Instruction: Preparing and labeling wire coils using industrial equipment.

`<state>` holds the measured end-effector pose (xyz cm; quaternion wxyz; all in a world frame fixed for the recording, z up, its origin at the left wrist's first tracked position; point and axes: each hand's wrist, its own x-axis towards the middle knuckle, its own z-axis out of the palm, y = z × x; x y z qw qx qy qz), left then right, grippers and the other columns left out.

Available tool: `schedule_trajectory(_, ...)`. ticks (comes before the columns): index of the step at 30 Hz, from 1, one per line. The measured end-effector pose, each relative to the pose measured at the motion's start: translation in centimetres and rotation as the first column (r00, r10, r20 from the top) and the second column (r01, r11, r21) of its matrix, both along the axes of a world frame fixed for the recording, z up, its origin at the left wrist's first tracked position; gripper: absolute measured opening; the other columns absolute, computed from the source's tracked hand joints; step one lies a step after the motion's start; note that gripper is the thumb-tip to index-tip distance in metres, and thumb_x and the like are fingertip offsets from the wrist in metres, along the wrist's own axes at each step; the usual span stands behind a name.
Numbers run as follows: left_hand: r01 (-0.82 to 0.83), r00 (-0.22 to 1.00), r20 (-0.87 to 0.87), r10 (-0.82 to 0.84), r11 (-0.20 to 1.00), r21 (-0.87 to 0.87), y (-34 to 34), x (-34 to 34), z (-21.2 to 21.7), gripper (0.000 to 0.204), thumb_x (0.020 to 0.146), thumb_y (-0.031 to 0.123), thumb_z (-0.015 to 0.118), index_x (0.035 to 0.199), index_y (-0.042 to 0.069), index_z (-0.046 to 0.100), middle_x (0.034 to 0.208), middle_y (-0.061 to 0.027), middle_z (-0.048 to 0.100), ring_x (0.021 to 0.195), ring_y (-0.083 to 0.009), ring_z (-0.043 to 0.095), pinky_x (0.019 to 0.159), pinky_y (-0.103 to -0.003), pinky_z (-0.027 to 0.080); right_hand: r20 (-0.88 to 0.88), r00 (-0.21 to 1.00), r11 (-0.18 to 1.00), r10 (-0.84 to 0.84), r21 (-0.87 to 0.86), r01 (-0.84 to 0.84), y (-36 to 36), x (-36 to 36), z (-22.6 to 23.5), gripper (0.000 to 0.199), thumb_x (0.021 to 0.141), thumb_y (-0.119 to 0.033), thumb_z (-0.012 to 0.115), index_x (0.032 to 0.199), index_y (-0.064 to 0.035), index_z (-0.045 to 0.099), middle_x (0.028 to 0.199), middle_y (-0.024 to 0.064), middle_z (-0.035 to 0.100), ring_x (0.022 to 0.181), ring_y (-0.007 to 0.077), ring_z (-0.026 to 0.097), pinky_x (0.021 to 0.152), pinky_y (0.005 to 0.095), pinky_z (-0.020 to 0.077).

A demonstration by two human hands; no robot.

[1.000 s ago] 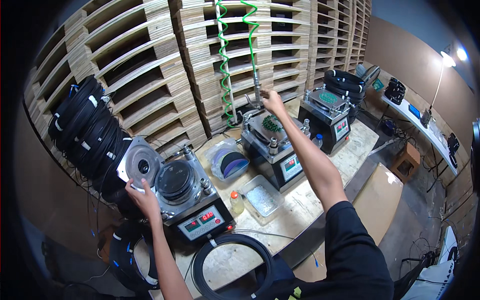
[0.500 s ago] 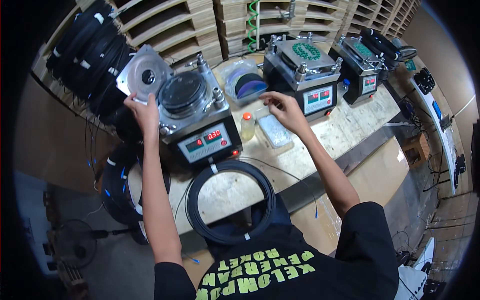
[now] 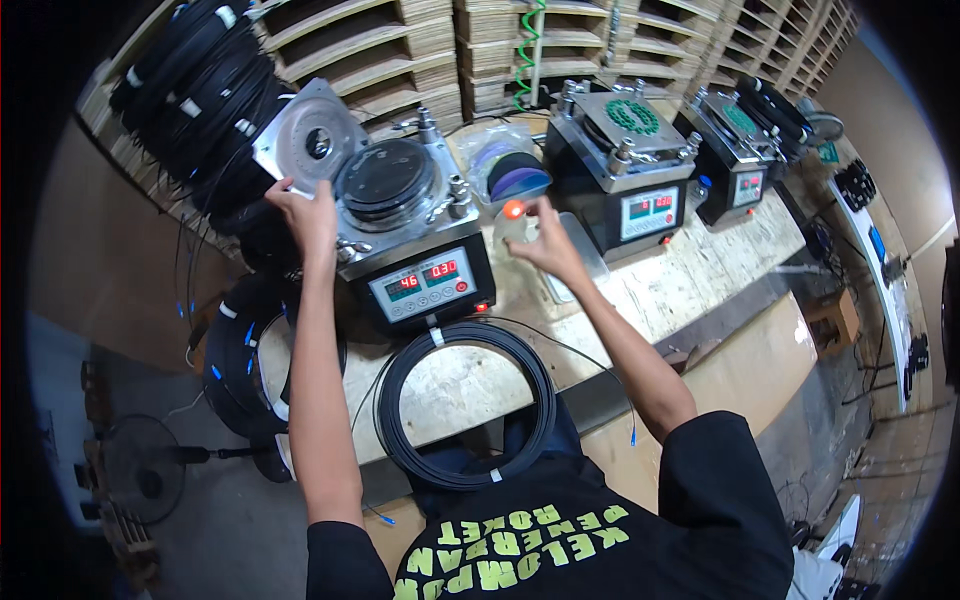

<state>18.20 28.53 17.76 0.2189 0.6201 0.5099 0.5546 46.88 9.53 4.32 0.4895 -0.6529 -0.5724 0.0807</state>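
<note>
My left hand is closed on the lower edge of a square metal plate with a round hole. The plate is tilted up at the left side of the nearest polishing machine. On top of that machine, a dark round disc is exposed. My right hand has its thumb and fingers around a small clear bottle with an orange cap. Just behind the bottle are coloured round sheets in a plastic bag. A shallow clear tray lies partly hidden under my right hand.
Two more machines, a middle one and a far one, stand to the right on the wooden table. A black cable coil overhangs the front edge. More coiled cables are stacked at left, before wooden pallets.
My right hand has moved left and down from above the tray and taken hold of the orange-capped bottle. My left hand keeps its hold on the metal plate. The view has shifted slightly.
</note>
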Motion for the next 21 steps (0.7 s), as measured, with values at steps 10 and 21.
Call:
schedule_trajectory(10,-0.027,0.997,0.07,0.021,0.996,0.084,0.2,0.9,-0.8,0.052,0.078,0.008,0.066,0.121,-0.001,0.037,0.116,-0.0287,0.051,0.109,-0.0455,0.058,0.099,-0.048,0.043,0.388,0.837,0.923,0.386,-0.167,-0.348,6.9,-1.3,22.0,0.056,0.078,-0.015,0.084,0.129,-0.0075,0.061,0.111,0.0157,0.072,0.106,0.0293,0.069,0.09,0.0411,0.0541)
schedule_trajectory(21,-0.036,0.986,0.165,0.02,0.995,0.096,-0.5,1.0,-0.5,0.048,0.079,0.002,0.062,0.119,-0.002,0.036,0.118,-0.0285,0.049,0.113,-0.048,0.053,0.1,-0.049,0.042,0.865,0.135,0.876,0.482,-0.478,-0.068,12.2,-8.2,26.7,0.054,0.076,-0.017,0.084,0.127,-0.025,0.068,0.105,0.009,0.074,0.103,0.0302,0.07,0.09,0.0433,0.0555)
